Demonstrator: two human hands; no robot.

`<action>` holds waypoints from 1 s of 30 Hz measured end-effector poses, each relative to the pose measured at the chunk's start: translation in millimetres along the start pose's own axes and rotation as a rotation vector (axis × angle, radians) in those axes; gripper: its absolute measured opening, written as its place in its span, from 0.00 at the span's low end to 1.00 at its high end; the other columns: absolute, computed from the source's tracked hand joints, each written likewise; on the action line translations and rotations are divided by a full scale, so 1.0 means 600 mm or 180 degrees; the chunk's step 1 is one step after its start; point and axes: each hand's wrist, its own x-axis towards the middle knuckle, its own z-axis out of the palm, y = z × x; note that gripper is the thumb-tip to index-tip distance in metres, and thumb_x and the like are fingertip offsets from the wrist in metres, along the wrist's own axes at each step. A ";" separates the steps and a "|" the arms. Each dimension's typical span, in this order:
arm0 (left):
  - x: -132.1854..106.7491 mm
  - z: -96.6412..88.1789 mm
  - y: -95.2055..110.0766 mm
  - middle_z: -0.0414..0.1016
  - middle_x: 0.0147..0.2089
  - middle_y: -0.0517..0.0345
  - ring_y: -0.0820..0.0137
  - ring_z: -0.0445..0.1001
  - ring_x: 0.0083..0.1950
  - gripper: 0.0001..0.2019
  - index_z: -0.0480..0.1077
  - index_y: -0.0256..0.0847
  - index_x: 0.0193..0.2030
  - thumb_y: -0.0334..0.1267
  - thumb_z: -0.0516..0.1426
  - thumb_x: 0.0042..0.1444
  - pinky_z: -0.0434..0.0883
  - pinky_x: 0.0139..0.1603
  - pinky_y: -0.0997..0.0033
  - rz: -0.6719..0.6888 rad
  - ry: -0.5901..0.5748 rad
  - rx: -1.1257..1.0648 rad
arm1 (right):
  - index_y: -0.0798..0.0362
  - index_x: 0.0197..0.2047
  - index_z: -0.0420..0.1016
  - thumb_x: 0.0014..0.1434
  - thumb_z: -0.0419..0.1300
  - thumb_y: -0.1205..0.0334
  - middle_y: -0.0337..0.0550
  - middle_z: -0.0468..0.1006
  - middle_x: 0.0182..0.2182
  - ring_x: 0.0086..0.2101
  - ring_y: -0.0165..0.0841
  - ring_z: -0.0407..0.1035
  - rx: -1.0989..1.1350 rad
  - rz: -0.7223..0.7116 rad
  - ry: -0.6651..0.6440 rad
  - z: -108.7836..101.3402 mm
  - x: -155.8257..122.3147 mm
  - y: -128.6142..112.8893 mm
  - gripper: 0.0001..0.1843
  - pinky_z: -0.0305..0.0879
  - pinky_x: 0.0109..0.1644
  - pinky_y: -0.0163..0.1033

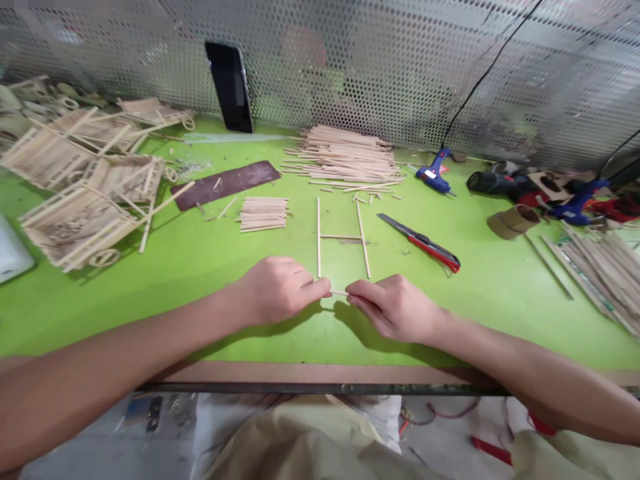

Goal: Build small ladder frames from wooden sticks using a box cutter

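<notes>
A short wooden stick (339, 293) is pinched at its two ends between my left hand (283, 290) and my right hand (395, 305), both with fingers closed. Just beyond the hands, two long sticks and a crosspiece lie as an H-shaped stick frame (341, 237) on the green table. To the right of that frame rests a red and black utility knife (425, 247), its blade out. A small stack of short sticks (263, 214) lies ahead of my left hand. Farther back is a big pile of longer sticks (347, 157).
Several small wooden carts (85, 207) crowd the left side. A brown strip (227, 185) lies near a phone (230, 87) leaning on the perforated metal panel (320, 60). At right are a blue glue gun (437, 172), a bamboo cup (513, 221) and flat wood strips (605, 270).
</notes>
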 end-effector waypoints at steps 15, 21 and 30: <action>-0.003 0.001 0.004 0.77 0.23 0.61 0.70 0.72 0.22 0.26 0.80 0.43 0.39 0.48 0.46 0.80 0.57 0.27 0.70 -0.1245 -0.1154 -0.1877 | 0.53 0.43 0.74 0.78 0.49 0.68 0.31 0.69 0.19 0.19 0.27 0.56 -0.1088 -0.0489 0.0400 0.012 -0.001 0.007 0.14 0.46 0.27 0.40; 0.012 -0.011 0.003 0.75 0.23 0.61 0.72 0.68 0.22 0.22 0.80 0.42 0.35 0.47 0.51 0.75 0.56 0.29 0.70 -0.1798 -0.1595 -0.2598 | 0.55 0.50 0.74 0.74 0.49 0.74 0.32 0.70 0.21 0.21 0.30 0.59 -0.1556 -0.0863 0.0321 -0.001 0.000 0.004 0.13 0.52 0.26 0.41; 0.029 -0.031 -0.003 0.80 0.29 0.58 0.70 0.72 0.29 0.22 0.81 0.40 0.33 0.51 0.54 0.69 0.62 0.32 0.71 -0.2397 -0.2319 -0.3629 | 0.58 0.51 0.76 0.73 0.53 0.73 0.31 0.67 0.22 0.22 0.29 0.58 -0.1930 -0.1486 0.0563 -0.014 0.003 0.003 0.11 0.55 0.26 0.39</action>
